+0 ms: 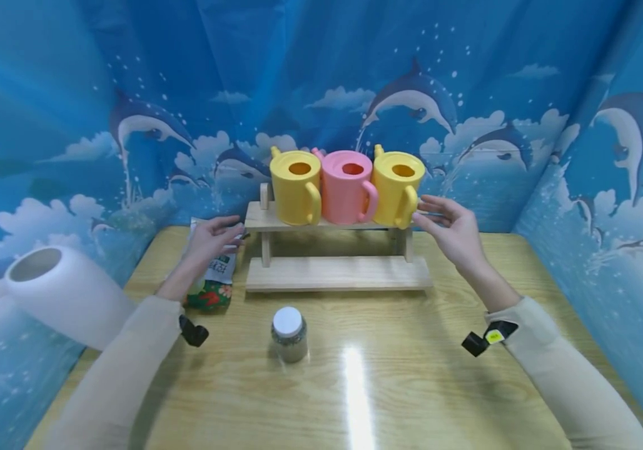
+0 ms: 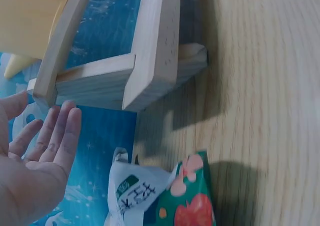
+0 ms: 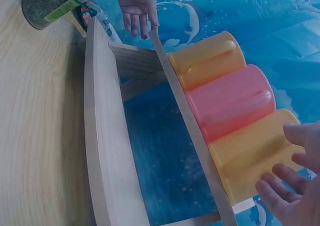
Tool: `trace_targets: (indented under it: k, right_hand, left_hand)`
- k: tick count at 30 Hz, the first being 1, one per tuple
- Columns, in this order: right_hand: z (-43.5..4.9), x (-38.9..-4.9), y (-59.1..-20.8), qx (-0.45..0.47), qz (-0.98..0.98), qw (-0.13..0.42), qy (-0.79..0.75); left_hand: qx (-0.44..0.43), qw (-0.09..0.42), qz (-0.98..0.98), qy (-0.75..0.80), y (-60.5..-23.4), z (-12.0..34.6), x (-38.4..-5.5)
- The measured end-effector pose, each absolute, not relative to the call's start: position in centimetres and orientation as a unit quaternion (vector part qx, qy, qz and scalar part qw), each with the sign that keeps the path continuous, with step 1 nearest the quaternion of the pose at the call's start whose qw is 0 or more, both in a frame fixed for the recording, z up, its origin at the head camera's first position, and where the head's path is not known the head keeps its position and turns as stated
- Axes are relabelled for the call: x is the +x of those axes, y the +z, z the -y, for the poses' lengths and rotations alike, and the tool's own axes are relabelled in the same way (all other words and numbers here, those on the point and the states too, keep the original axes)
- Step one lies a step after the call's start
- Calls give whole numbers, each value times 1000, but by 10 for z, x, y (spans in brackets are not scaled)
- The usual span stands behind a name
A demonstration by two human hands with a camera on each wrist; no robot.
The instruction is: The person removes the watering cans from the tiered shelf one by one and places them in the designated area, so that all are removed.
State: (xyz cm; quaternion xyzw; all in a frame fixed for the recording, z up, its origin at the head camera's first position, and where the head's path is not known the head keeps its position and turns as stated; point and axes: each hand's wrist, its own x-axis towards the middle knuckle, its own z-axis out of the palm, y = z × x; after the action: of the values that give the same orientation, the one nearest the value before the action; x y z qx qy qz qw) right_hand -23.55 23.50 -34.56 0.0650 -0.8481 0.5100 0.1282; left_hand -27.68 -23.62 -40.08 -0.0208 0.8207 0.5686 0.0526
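Three small watering cans stand in a row on the upper board of a wooden two-tier rack (image 1: 338, 275): a yellow can (image 1: 288, 197), a pink can (image 1: 344, 194) and another yellow can (image 1: 389, 194). My right hand (image 1: 456, 231) is beside the right-hand yellow can, fingers spread and loosely bent; whether the fingertips touch it is unclear. At the rack's other end, my left hand (image 1: 209, 247) has its fingers extended near the upper board's end. The left wrist view shows this palm (image 2: 35, 181) holding nothing.
Under my left hand lies a white and green printed packet (image 1: 217, 278). A white-lidded jar (image 1: 289, 337) of dark grains stands on the wooden table (image 1: 411, 387) in front of the rack. A tall white vase-like vessel (image 1: 68, 294) leans at left. A dolphin-print curtain (image 1: 310, 75) hangs behind.
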Motion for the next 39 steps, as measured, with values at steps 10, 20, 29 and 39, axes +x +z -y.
trace_targets:
  k: [10,20,29,39]
  right_hand:
    - [-230,-242,-347,80,854,132,498]
    - [-227,-246,-343,91,868,106,477]
    - [-222,-246,-341,92,865,102,482]
    - [-234,-233,-333,94,859,122,489]
  left_hand:
    - [-50,45,-794,604,-402,222,-285]
    - [-62,55,-787,611,-401,221,-289]
    - [-62,61,-785,613,-400,222,-288]
    - [-55,62,-795,601,-398,221,-287]
